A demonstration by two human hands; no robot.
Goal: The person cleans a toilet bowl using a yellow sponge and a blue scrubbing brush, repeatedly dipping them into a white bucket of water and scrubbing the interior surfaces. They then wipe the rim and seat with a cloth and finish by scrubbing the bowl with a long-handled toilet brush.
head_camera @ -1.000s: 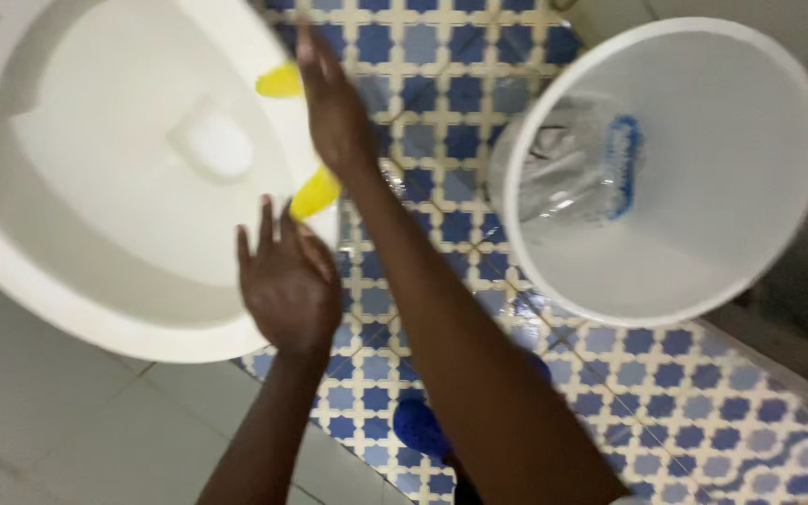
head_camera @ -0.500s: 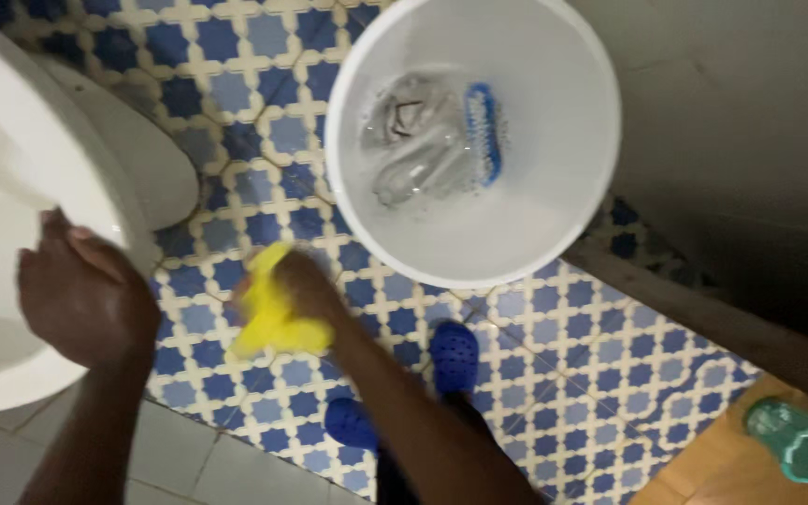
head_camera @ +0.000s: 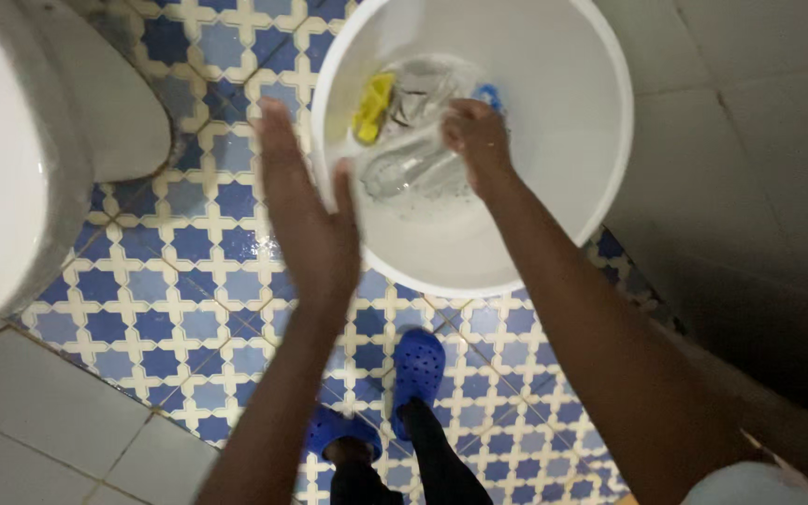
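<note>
Our left hand (head_camera: 306,210) is spread flat against the rim of the white bucket (head_camera: 572,112) — likely to steady it. Our right hand (head_camera: 477,140) reaches inside, fingers curled over the soapy water; the yellow cloth (head_camera: 373,106) floats beside it.

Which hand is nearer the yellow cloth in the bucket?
Right. The right hand is inside the bucket beside the yellow cloth; the left hand is outside at the rim.
</note>
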